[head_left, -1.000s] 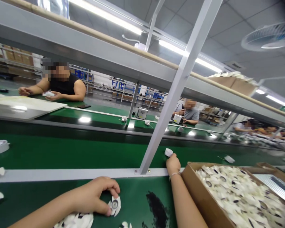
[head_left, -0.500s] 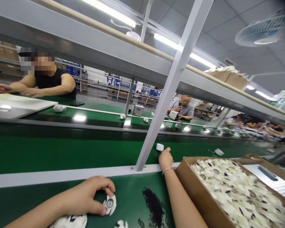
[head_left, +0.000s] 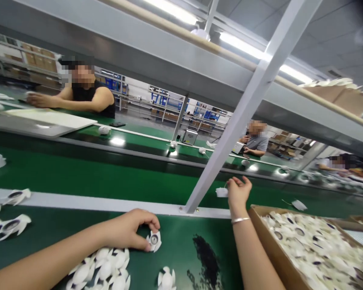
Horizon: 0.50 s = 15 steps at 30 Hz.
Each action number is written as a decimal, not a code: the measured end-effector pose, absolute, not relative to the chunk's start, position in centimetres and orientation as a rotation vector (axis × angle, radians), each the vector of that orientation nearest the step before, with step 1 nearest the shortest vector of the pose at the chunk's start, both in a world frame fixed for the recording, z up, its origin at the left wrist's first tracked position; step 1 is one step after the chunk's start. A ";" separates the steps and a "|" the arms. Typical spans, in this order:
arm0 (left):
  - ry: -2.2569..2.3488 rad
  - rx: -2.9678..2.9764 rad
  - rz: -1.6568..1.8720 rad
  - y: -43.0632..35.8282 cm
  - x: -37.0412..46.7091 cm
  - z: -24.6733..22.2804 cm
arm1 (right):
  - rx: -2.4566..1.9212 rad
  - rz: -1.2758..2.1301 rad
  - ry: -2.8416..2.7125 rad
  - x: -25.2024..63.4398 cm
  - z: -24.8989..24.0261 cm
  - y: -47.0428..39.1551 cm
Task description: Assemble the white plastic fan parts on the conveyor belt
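My left hand point(head_left: 136, 230) pinches a small white bladed fan wheel point(head_left: 154, 240) with a round grey centre between thumb and fingers, above the green work surface. Below that wrist lies a pile of similar white fan wheels point(head_left: 105, 266), and a single one point(head_left: 166, 278) sits to the right of the pile. Reaching past the slanted post, my right hand point(head_left: 239, 192) is over the green belt with its fingers loosely apart. Just left of those fingers is a white part with a thin wire point(head_left: 222, 192); whether a fingertip touches the wire I cannot tell.
A cardboard box point(head_left: 255, 237) full of white fan wheels stands beside my right forearm. Black crumbs point(head_left: 207, 257) lie between my arms. A slanted metal post point(head_left: 248, 104) rises to a shelf point(head_left: 169, 60). More white wheels point(head_left: 13, 225) lie at left. Co-workers sit across the belt.
My right hand's fingers have loosened from a closed shape, and the hand sits farther right of the white part. The view has turned left, showing more fan wheels. My left hand keeps its wheel.
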State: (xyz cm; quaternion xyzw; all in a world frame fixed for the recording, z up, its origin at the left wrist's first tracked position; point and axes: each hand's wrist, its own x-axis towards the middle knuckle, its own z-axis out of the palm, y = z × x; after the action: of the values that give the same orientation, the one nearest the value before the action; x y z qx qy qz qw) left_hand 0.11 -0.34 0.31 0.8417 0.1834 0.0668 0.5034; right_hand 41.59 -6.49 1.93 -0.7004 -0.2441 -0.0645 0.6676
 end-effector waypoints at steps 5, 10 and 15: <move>0.458 2.000 0.250 0.9 0.2 -1.1 | -1.229 -0.219 -0.681 37.0 9.2 -8.8; 0.450 1.972 0.260 1.3 0.3 -2.0 | -0.928 -0.217 -0.907 28.8 13.1 -12.7; 0.408 2.000 0.294 1.2 0.1 -1.8 | -1.211 0.197 -1.355 23.8 11.8 -13.2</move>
State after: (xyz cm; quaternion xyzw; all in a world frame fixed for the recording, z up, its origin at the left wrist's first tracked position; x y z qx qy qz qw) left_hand 0.13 1.21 -1.85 0.8321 0.1698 0.1225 0.5137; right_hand 23.83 -13.18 11.77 -0.5245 -0.5870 0.0852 0.6107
